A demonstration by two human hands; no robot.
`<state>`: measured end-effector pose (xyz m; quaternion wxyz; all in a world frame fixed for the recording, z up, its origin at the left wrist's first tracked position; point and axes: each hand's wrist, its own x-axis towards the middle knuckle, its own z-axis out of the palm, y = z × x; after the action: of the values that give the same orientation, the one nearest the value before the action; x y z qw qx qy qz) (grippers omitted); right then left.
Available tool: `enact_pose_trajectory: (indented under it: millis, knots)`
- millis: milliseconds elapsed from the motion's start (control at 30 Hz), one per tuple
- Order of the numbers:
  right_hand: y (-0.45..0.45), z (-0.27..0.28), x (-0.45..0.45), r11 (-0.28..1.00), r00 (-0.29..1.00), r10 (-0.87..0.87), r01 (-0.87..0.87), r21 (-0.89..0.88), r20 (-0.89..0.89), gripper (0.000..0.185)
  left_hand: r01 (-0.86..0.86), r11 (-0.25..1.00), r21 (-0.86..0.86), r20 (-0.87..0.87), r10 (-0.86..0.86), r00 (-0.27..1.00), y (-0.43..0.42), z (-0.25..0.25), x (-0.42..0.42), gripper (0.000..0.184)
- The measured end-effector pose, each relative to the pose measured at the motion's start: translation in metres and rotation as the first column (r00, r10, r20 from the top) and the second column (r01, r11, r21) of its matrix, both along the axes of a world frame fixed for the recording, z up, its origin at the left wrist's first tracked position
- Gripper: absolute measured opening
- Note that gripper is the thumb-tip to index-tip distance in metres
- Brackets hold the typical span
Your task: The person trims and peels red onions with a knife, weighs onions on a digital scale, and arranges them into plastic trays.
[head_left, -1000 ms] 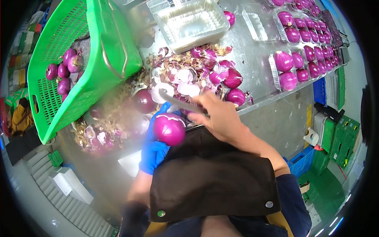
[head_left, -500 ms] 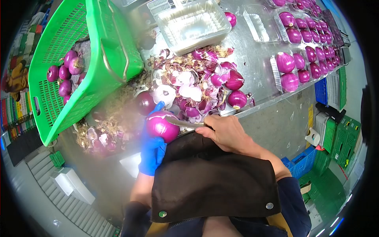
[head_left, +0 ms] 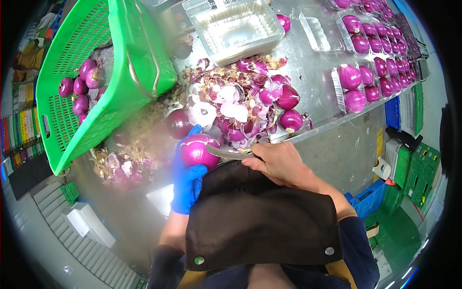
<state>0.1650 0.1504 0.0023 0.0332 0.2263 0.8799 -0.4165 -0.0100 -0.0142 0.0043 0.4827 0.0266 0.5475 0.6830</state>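
Observation:
My left hand (head_left: 186, 185), in a blue glove, is wrapped round a peeled purple onion (head_left: 199, 153) near the table's front edge. A pale strip of skin runs across the onion's top. Bare, my right hand (head_left: 279, 162) grips a knife (head_left: 228, 154), whose curved blade points left and meets the onion's right side. Just beyond both hands lies a heap of onion skins and roots (head_left: 234, 111). One onion (head_left: 291, 120) rests at the heap's right, and another (head_left: 179, 124) sits at its left.
A green crate (head_left: 139, 62) holding several onions stands at the left. Behind the heap is a stack of clear trays (head_left: 238, 31). Packed onion trays (head_left: 354, 100) line the right side of the metal table (head_left: 313, 91), near an unfilled tray (head_left: 321, 29). More skins (head_left: 120, 166) lie at the lower left.
The knife and my right hand came down from above the onion to its right side. My left hand shifted the onion slightly left and turned it.

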Motion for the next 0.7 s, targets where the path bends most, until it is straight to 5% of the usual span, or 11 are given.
enact_pose_trajectory:
  millis: [233,333,367,467,600,700]
  knots:
    - [0.000,-0.004,-0.001,0.981,0.994,-0.112,0.108,-0.159,-0.016,0.054,0.096,0.995,-0.037,-0.066,-0.098,0.993,0.004,0.005,-0.003,0.099]
    - [0.011,-0.027,0.002,0.865,0.944,-0.306,0.330,-0.379,0.124,0.056,0.407,0.911,-0.072,-0.348,-0.405,0.845,-0.007,0.000,-0.005,0.100]
    - [0.016,-0.032,0.003,0.793,0.906,-0.367,0.422,-0.440,0.210,0.057,0.423,0.902,-0.083,-0.301,-0.427,0.853,-0.016,-0.014,0.003,0.099]
    - [0.015,-0.026,0.007,0.852,0.972,-0.226,0.227,-0.471,0.058,0.058,0.331,0.943,-0.045,-0.137,-0.334,0.932,-0.008,-0.005,0.001,0.100]
    - [0.013,0.000,0.010,0.988,0.996,-0.028,0.016,-0.152,-0.079,0.052,0.223,0.971,-0.092,-0.188,-0.237,0.953,-0.002,0.000,-0.002,0.101]
    - [0.013,0.009,0.011,0.996,0.996,0.085,-0.085,0.006,-0.015,0.051,0.212,0.970,-0.123,-0.211,-0.234,0.949,0.000,0.002,-0.004,0.102]
